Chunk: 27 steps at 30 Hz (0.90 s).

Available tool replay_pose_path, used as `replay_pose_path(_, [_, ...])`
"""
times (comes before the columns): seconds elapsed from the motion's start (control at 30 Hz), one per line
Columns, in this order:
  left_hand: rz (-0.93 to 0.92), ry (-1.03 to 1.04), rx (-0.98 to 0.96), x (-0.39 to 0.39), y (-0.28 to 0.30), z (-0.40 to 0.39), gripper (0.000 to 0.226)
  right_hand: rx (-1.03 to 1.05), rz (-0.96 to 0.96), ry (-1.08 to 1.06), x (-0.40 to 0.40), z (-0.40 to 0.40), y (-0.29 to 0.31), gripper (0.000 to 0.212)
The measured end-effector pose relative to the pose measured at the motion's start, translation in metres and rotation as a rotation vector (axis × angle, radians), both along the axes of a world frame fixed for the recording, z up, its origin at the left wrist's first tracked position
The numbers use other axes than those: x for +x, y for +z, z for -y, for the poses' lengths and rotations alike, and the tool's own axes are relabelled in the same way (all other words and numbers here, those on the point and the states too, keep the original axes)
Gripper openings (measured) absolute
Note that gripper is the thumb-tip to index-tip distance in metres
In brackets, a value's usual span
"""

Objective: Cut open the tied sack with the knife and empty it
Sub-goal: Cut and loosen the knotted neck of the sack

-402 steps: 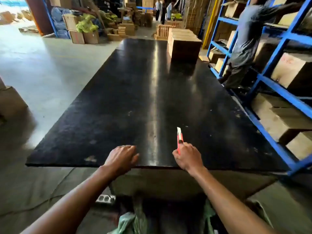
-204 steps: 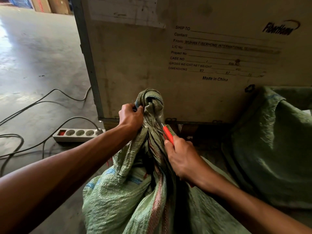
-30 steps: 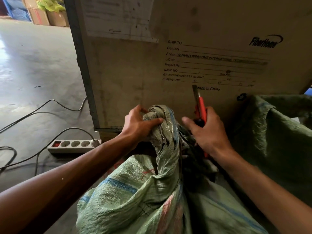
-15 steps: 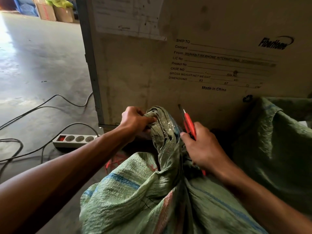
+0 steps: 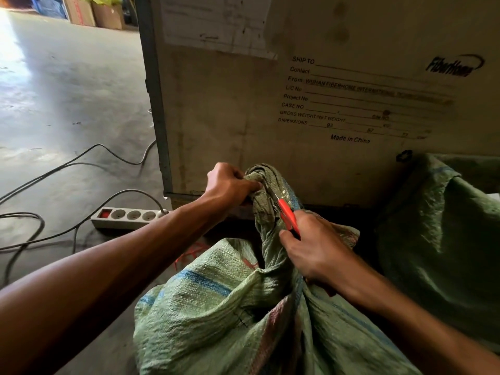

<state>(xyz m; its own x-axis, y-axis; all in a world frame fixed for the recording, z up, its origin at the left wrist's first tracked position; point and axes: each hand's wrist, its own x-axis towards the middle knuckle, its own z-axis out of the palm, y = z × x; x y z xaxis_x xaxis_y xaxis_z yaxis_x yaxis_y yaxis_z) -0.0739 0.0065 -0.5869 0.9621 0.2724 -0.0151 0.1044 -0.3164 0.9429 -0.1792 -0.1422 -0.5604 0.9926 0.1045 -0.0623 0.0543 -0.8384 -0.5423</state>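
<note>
Gripping: left hand point(image 5: 230, 185) fist curled round the twisted top knot of the green woven plastic sack point(image 5: 216, 307), at the knot's left side
Cutting hand: right hand point(image 5: 315, 247) wrapped round the red-handled utility knife point(image 5: 287, 213), just right of the sack's gathered neck, lower than the left hand
Knife: handle sticks up out of the fist, tilted up-left; blade tip lies against the neck fabric right under the knot, close to the left hand's fingers; whether it has cut in, cannot tell
Sack: stands on the concrete floor point(image 5: 67, 104) between both forearms, neck bunched and upright, knot still tied; blue stripe and faded red stripe on the body; shiny clear tape or film on the neck beside the blade
Behind sack: large beige wooden shipping crate point(image 5: 216, 117), sack knot in front of its lower edge
Crate writing: "SHIP TO", "Contact", "From WUHAN FIBERHOME INTERNATIONAL" (rest blurred), "L/C No", "Project No", "CASE NO", "GROSS WEIGHT/NET WEIGHT", "DIMENSIONS 93" then further numbers too faint to read, "Made in China"; "FiberHome" logo top right
Crate sticker: torn white paper label point(image 5: 216, 23) upper left, print unreadable
Right side: second dark green woven sack point(image 5: 438, 239), apart from the hands
Left floor: white power strip with red switch point(image 5: 127, 217), grey cables point(image 5: 54, 171) running off it
</note>
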Motion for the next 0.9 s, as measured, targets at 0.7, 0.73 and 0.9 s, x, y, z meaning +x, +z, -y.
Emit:
replay_pose_path(0.7, [0.001,0.002,0.031,0.007,-0.010,-0.004,0.031,-0.310,-0.180,0.039,-0.006,0.002,-0.009,0.021])
replay_pose_path(0.73, [0.004,0.002,0.027,0.007,-0.011,-0.005,0.032,-0.300,-0.203,0.035,-0.006,0.003,-0.007,0.017])
replay_pose_path(0.9, [0.021,0.013,-0.011,0.012,-0.014,-0.011,0.028,-0.125,-0.279,0.023,-0.001,0.012,0.010,0.014])
